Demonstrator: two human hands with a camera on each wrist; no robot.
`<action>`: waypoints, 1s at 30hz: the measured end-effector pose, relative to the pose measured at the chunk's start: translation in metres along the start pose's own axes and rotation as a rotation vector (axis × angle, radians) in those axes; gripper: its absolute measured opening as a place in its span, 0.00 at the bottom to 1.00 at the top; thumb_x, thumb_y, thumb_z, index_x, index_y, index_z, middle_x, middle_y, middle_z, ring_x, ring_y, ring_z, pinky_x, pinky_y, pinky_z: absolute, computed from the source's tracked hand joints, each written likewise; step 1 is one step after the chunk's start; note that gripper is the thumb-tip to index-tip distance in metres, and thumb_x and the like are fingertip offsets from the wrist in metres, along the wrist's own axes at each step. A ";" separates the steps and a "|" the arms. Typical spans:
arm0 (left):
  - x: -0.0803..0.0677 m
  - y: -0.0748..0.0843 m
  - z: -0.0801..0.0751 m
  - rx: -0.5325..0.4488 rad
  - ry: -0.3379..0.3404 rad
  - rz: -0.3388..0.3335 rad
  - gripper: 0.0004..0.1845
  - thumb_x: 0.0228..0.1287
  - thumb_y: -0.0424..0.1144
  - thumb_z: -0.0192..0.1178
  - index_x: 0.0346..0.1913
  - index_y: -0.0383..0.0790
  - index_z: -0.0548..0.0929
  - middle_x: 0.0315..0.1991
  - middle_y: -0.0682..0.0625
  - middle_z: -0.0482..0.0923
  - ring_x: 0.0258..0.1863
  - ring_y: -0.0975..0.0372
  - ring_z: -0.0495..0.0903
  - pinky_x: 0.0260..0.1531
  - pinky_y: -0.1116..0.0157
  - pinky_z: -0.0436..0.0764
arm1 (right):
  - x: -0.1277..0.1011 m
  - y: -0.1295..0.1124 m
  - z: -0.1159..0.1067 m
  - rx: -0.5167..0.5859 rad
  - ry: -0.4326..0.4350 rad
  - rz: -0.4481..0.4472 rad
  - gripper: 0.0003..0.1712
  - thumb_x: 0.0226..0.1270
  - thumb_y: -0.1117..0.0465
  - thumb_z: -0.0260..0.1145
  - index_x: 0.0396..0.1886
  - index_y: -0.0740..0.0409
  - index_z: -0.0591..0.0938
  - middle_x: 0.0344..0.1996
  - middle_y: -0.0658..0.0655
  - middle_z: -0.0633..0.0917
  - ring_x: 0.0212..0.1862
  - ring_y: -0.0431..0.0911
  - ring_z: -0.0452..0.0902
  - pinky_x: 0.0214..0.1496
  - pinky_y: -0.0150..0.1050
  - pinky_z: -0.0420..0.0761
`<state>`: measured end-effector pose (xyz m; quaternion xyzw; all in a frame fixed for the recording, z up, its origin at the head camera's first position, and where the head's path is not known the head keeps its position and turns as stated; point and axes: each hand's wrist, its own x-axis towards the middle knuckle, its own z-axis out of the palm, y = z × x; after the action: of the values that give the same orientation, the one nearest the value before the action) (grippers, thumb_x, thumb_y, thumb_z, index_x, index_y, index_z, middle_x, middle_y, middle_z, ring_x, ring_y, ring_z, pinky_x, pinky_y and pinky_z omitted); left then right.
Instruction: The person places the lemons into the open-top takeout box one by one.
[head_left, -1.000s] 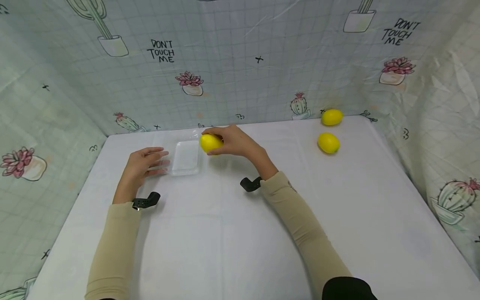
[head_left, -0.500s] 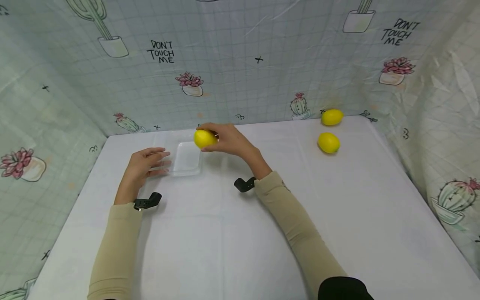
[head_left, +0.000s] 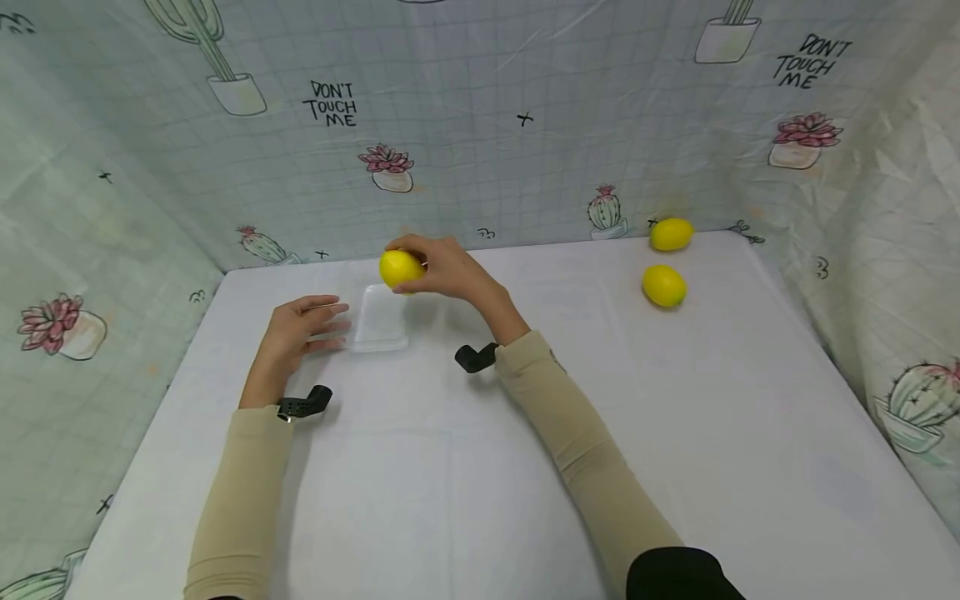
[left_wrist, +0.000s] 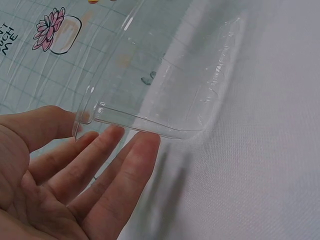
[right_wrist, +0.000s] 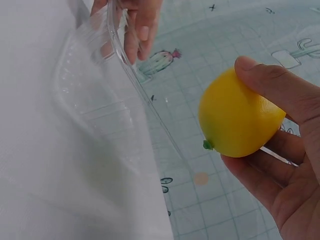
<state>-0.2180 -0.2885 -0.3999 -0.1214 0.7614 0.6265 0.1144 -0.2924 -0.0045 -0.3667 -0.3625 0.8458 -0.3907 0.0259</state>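
Fingers (right_wrist: 270, 82) of your right hand (head_left: 450, 268) curl around a round yellow lemon (head_left: 400, 268), thumb on top, holding it just above the far edge of the clear shallow plastic tray (head_left: 380, 317). Your left hand (head_left: 300, 329) lies relaxed, its fingers (left_wrist: 122, 170) nearly straight and touching the tray's left rim. Both beige-sleeved forearms reach forward over the white table (head_left: 675, 433). You have three lemons in all: one held, two more (head_left: 671, 234) (head_left: 663, 286) resting well apart at the table's far right. One tray.
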 end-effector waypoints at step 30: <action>0.008 -0.007 -0.003 0.036 0.032 0.000 0.33 0.74 0.48 0.62 0.73 0.34 0.68 0.70 0.38 0.72 0.55 0.55 0.85 0.44 0.61 0.89 | 0.068 0.005 0.036 0.216 -0.046 0.121 0.38 0.63 0.46 0.76 0.70 0.49 0.74 0.62 0.52 0.81 0.60 0.44 0.78 0.56 0.31 0.80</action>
<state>-0.2236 -0.2931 -0.4082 -0.1295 0.7742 0.6108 0.1041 -0.3340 -0.0685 -0.3786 -0.3149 0.8182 -0.4688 0.1079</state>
